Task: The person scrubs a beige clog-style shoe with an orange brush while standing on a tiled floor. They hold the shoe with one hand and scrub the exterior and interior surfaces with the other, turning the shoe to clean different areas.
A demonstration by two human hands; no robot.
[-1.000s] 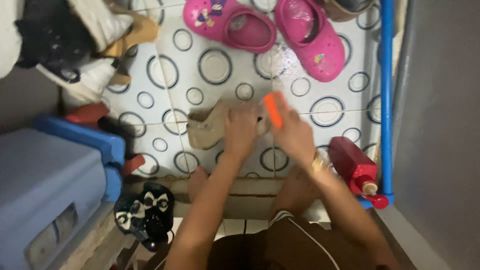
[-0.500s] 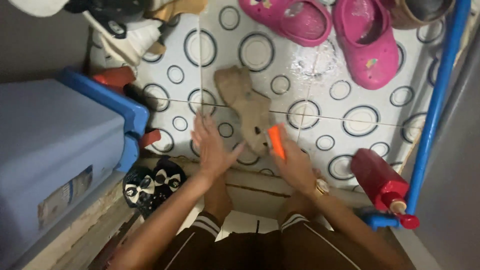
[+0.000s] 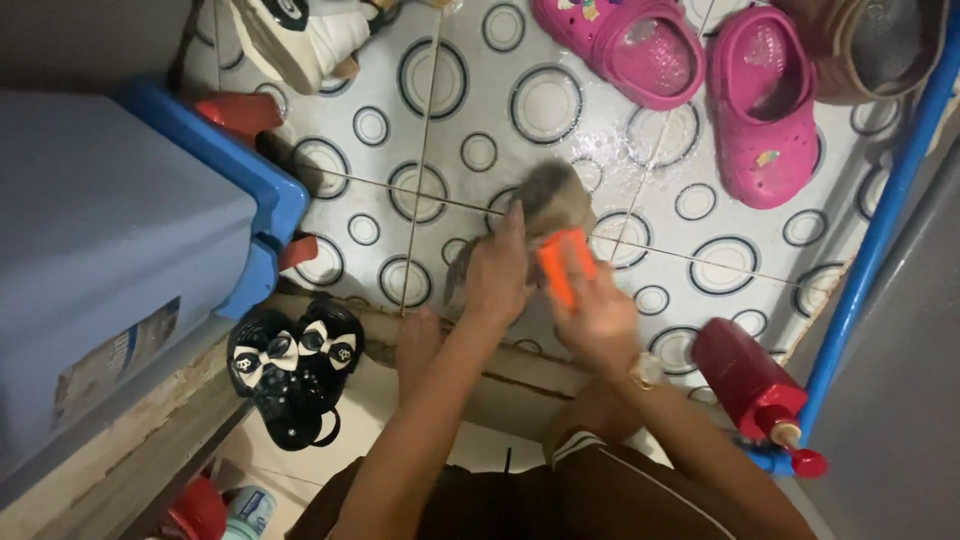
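Left hand [image 3: 497, 275] grips one tan, fuzzy-looking shoe [image 3: 545, 205] at frame centre, on wet tile [image 3: 450, 120] patterned with rings. Right hand [image 3: 598, 312] clasps one orange brush [image 3: 563, 265] against it. Two pink clogs [image 3: 700, 90], moulded, upper right. One red bottle [image 3: 745, 385], lower right. Two black bow sandals [image 3: 290, 365], lower left. One blue bin [image 3: 110, 250], left.

**Cam setup: single head view**

One cam only, head-worn, looking steeply down past the knees onto white floor tiles with black ring pattern [image 3: 440, 120]. Close range, forearms fill lower frame. Blue plastic storage bin [image 3: 110, 250] at frame left, blue metal pole [image 3: 880, 230] right. No 2nd view, so no overlap.
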